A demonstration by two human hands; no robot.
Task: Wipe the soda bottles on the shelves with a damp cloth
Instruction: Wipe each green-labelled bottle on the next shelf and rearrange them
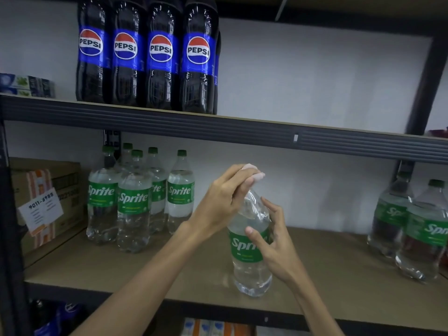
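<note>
A big black metal rack fills the view. Its top shelf holds four Pepsi bottles in a row on the left, and one more peeks out behind the last one. To their right the top shelf is bare all the way to the post.

The brown middle shelf has a cardboard box at its left end. Just beside the box stand five Sprite bottles, close together. Two more stand at the right end.

Between those two groups there is bare board on both sides of one Sprite bottle. It stands upright near the front edge of the middle shelf, well apart from the others.

The right hand is wrapped round its side, with the thumb on the green label. The left hand is curled over its top, squeezing a small pale cloth there.
</note>
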